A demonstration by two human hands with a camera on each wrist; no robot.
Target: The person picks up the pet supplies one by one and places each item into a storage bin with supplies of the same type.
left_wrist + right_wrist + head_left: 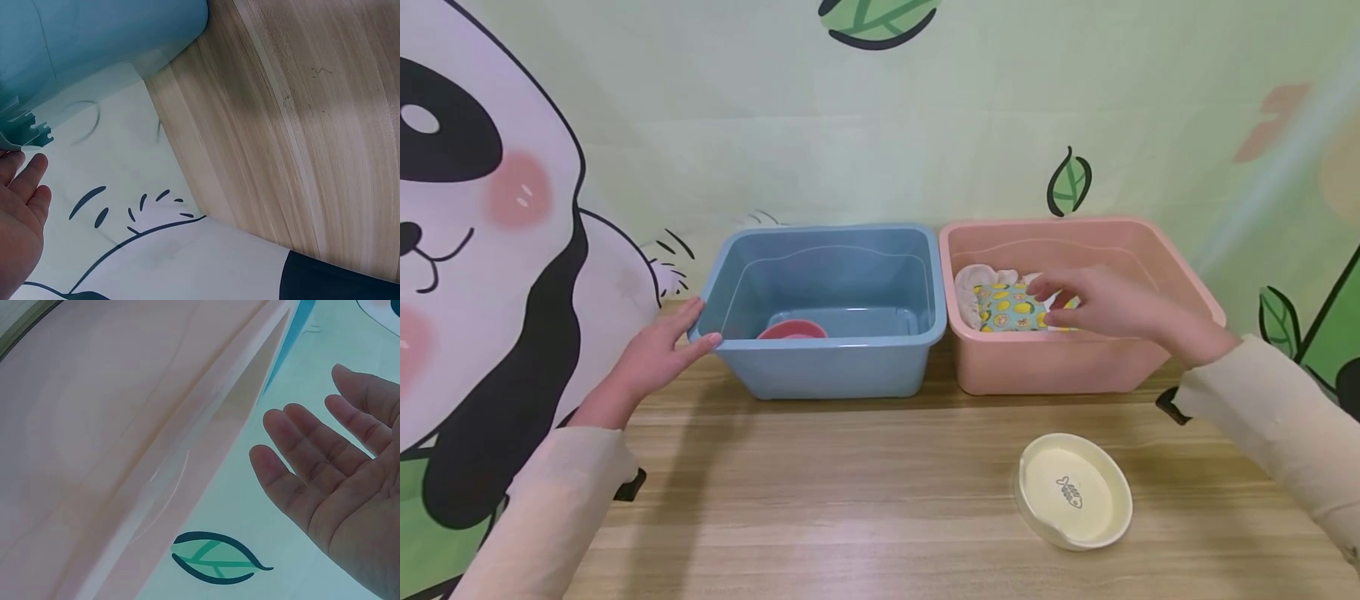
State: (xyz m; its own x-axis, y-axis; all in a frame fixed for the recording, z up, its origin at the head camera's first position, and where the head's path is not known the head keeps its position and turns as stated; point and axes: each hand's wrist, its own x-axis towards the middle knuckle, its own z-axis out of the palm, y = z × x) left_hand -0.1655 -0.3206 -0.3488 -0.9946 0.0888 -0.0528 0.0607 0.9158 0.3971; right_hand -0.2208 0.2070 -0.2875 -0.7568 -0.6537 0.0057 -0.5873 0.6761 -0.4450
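My left hand (655, 350) touches the left rim of a blue plastic basin (823, 367), thumb at the front corner and fingers along the outer side; in the left wrist view the fingertips (34, 165) meet the rim's edge. My right hand (1105, 304) hovers over the pink plastic basin (1045, 362), its fingers (294, 481) loosely bent and holding nothing. Below them in that basin lies a light-blue cloth item (1011, 308) with a lemon print and white ruffled edging, partly hidden by the hand and the front rim.
A red-pink rounded thing (793, 329) sits inside the blue basin, mostly behind its front wall. On the wooden table (820, 500), at the front right, stands a round cream dish (1071, 517) with a fishbone drawing. A printed panda backdrop (760, 142) rises behind the basins.
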